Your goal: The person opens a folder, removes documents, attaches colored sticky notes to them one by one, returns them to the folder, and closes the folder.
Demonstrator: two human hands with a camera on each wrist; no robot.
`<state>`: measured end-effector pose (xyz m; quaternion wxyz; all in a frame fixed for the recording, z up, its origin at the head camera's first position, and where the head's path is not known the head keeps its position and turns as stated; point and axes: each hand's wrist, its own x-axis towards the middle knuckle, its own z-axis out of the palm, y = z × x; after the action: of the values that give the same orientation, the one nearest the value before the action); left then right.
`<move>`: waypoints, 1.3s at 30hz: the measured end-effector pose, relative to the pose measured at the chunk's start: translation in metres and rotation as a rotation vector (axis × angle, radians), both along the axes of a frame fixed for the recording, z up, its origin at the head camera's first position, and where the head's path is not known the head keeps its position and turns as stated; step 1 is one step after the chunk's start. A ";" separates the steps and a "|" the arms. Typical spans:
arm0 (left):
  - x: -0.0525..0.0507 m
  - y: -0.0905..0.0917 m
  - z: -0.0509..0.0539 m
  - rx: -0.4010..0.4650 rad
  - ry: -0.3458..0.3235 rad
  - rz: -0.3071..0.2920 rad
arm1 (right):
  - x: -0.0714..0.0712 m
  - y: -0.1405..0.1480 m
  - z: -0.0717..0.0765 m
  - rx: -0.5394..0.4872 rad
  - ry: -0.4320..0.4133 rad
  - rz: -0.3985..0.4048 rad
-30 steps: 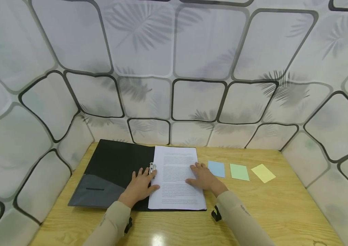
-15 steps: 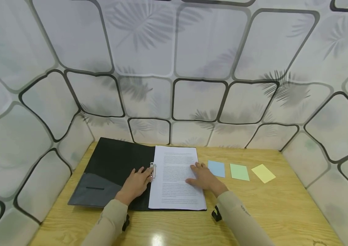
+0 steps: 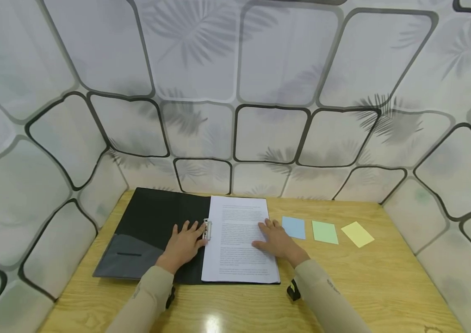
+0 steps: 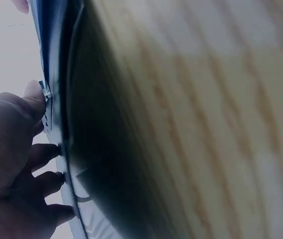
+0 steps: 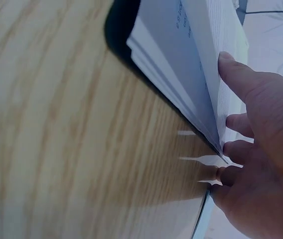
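Observation:
A black folder (image 3: 162,210) lies spread on the table, with a stack of printed paper (image 3: 237,249) on its right side. Between the two halves sits a metal clip (image 3: 207,230) at the paper's left edge. My left hand (image 3: 181,246) rests with spread fingers on the folder's left half, thumb and index fingertip at the clip. In the left wrist view the thumb (image 4: 34,94) touches the clip. At the paper's right edge my right hand (image 3: 278,240) lies flat, fingertips on the top sheet. The right wrist view shows the sheets (image 5: 171,64) slightly fanned beneath that hand.
Right of the folder lie a blue sticky note (image 3: 293,227), a green one (image 3: 325,232) and a yellow one (image 3: 357,234). The wooden table (image 3: 368,286) meets patterned fabric walls (image 3: 273,134) at the back and sides.
My left hand has drawn back leftwards, off the paper's left edge, and its fingers have spread over the folder beside the clip. The right hand stays in place on the paper.

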<state>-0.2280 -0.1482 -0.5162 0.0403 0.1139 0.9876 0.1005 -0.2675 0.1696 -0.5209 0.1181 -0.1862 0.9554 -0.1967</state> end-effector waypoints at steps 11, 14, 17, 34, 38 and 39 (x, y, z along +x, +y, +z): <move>-0.003 -0.002 -0.003 0.060 -0.026 0.019 | 0.001 0.000 0.002 -0.004 0.010 0.006; -0.004 -0.005 -0.001 0.133 -0.052 0.033 | 0.001 -0.001 0.002 -0.002 0.009 0.004; -0.004 -0.006 0.000 0.221 -0.062 0.059 | 0.001 -0.001 0.002 -0.003 0.011 0.007; 0.005 -0.003 -0.006 0.500 0.119 0.089 | 0.002 -0.001 0.003 0.029 0.016 0.014; 0.001 -0.001 -0.007 0.388 0.132 0.072 | 0.003 0.000 0.005 0.023 0.015 0.017; -0.001 -0.001 -0.007 0.364 0.134 0.067 | 0.003 0.000 0.005 0.021 0.014 0.018</move>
<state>-0.2286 -0.1491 -0.5232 -0.0500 0.0929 0.9568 0.2711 -0.2644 0.1695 -0.5162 0.1150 -0.1950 0.9564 -0.1843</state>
